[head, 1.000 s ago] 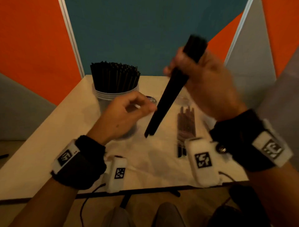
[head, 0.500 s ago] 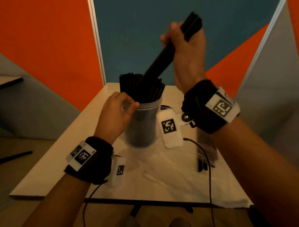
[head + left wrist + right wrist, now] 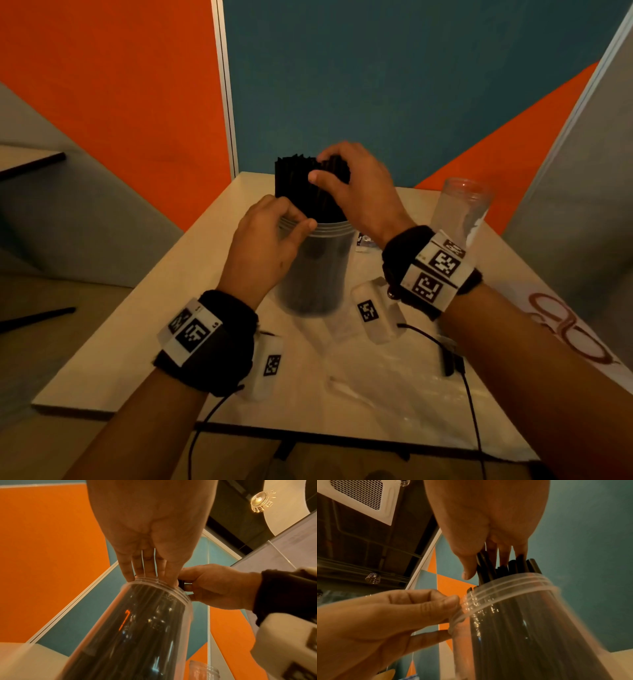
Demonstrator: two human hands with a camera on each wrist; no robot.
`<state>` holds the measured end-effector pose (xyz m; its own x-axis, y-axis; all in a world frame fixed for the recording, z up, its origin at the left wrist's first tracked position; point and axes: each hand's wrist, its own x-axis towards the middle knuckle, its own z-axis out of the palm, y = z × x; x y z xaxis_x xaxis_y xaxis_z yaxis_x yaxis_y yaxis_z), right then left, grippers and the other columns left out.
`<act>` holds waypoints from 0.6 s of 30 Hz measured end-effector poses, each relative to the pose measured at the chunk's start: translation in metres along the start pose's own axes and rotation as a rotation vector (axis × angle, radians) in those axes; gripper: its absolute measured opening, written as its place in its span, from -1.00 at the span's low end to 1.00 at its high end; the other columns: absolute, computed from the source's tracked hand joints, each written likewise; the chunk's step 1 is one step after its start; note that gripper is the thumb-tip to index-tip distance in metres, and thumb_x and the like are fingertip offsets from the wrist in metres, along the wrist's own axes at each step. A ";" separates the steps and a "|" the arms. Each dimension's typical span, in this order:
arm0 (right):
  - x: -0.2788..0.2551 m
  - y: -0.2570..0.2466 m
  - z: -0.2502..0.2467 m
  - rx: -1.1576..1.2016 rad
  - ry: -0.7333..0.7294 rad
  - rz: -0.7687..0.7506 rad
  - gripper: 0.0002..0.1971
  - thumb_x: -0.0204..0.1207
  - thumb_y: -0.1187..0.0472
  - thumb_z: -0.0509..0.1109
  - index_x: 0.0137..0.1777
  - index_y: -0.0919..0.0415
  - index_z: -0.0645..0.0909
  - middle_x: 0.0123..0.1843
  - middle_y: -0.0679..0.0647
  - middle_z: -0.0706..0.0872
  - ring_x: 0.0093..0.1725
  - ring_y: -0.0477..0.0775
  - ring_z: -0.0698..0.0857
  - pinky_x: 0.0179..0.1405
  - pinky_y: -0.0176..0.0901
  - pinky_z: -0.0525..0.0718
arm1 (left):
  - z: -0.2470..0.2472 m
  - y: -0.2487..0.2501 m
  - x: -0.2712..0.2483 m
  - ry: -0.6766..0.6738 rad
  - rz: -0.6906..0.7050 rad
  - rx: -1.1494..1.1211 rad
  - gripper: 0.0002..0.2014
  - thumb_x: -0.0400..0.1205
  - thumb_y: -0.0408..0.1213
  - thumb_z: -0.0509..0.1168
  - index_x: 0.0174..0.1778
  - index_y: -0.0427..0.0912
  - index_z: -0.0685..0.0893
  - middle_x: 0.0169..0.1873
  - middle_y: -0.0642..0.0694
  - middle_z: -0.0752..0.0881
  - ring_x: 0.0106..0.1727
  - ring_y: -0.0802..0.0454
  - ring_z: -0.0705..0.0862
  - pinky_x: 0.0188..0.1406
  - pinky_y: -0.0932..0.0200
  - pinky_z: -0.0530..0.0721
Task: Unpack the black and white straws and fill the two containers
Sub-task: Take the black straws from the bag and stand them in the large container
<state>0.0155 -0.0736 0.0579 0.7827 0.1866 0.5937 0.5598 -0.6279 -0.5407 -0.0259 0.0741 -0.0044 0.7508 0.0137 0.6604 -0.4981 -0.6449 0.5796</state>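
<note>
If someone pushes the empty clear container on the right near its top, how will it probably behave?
The empty clear container looks tall and narrow, so a push near its rim would probably tip it instead of sliding it. It holds nothing and seems thin plastic, so it is likely light. Its smooth round wall may feel slippery, and once tipped it would likely roll across the table.

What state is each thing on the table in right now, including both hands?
Near container: upright, packed with black straws.
Black straws: standing, tops above the rim.
Far container: upright, clear, no straws visible in it.
Left hand: pinching the near container's rim.
Right hand: fingers curled around the straw tops.
Plastic wrap: lying flat on the table.
</note>
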 end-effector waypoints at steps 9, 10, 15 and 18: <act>-0.017 0.004 -0.002 -0.282 -0.262 0.020 -0.48 0.69 0.00 0.14 0.63 0.04 0.19 0.70 0.01 0.13 0.70 0.16 -0.06 0.62 0.32 -0.13 | 0.000 0.001 -0.001 -0.002 0.000 0.006 -0.86 0.58 -0.15 0.40 -0.15 -0.14 0.65 -0.16 -0.04 0.63 -0.10 0.08 0.54 -0.12 0.22 0.44; -0.018 0.003 -0.004 -0.287 -0.276 0.030 -0.47 0.71 -0.01 0.09 0.65 0.03 0.12 0.71 0.00 0.07 0.70 0.17 -0.11 0.62 0.34 -0.15 | 0.000 0.002 -0.001 -0.007 -0.005 0.014 -0.87 0.58 -0.16 0.39 -0.15 -0.14 0.64 -0.16 -0.04 0.63 -0.10 0.09 0.54 -0.12 0.23 0.43; -0.027 0.000 -0.023 -0.102 -0.276 0.072 -0.37 0.69 -0.06 0.12 0.68 -0.03 -0.06 0.72 0.02 -0.02 0.70 0.13 -0.14 0.66 0.22 -0.04 | -0.001 0.020 -0.009 0.022 0.026 0.115 -0.78 0.60 -0.21 0.35 0.13 -0.17 0.59 0.10 -0.11 0.58 0.14 0.02 0.53 0.04 0.32 0.38; -0.039 -0.002 -0.044 0.032 -0.098 0.058 -0.42 0.66 0.02 0.23 0.64 0.00 0.16 0.62 0.02 0.34 0.63 -0.02 0.25 0.58 -0.15 0.26 | 0.001 0.044 -0.025 0.027 0.203 0.187 -0.79 0.60 -0.20 0.29 0.11 -0.16 0.56 0.09 -0.10 0.56 0.13 -0.04 0.52 0.05 0.15 0.46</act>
<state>-0.0281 -0.1131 0.0624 0.8361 0.2244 0.5006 0.5199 -0.6157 -0.5922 -0.0658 0.0446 0.0040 0.6306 -0.1121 0.7680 -0.5467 -0.7665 0.3370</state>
